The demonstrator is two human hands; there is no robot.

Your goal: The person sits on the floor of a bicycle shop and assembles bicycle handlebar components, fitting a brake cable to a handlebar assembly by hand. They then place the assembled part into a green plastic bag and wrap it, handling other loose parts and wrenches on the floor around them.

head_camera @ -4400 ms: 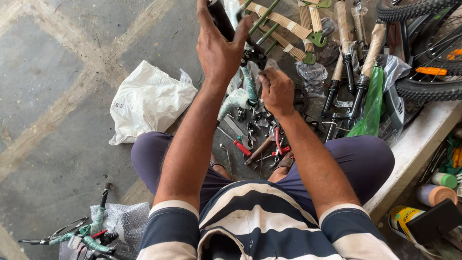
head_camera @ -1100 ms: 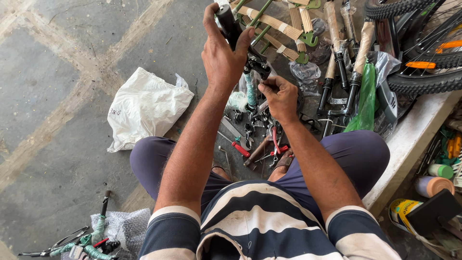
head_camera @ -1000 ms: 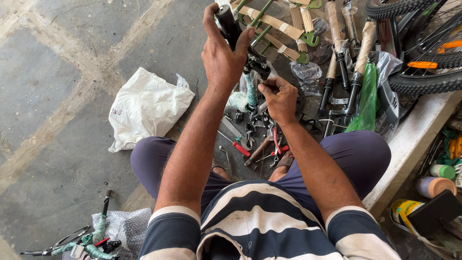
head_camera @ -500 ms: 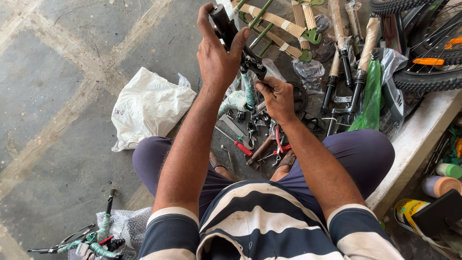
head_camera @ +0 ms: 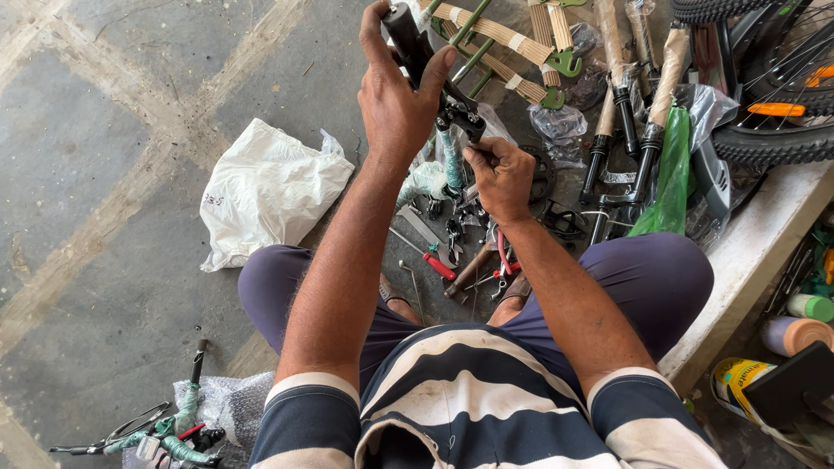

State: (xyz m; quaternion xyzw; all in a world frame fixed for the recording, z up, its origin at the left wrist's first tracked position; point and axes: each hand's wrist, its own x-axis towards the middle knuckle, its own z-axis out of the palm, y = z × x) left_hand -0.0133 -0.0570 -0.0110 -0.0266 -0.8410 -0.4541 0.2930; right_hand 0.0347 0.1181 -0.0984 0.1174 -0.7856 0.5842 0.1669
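My left hand [head_camera: 395, 100] is raised and closed around the black grip end of a bicycle handlebar [head_camera: 408, 39]. A black clamp part [head_camera: 459, 113] sits on the bar just below that hand. My right hand [head_camera: 499, 178] is closed on a small tool at the clamp; the tool itself is mostly hidden by the fingers. A green-wrapped piece [head_camera: 450, 165] hangs under the clamp. Loose tools lie on the floor between my knees, among them a red-handled screwdriver [head_camera: 434, 263] and red-handled pliers [head_camera: 504, 260].
A crumpled white plastic bag [head_camera: 269, 191] lies to the left. Paper-wrapped green frame tubes [head_camera: 504, 39], suspension forks [head_camera: 647, 130] and a bicycle wheel [head_camera: 773, 139] crowd the far right. More wrapped parts [head_camera: 174, 430] sit at lower left. A raised concrete ledge [head_camera: 747, 269] runs along my right.
My left hand has held the handlebar up throughout, shifting slightly. My right hand stays at the clamp with only small movements.
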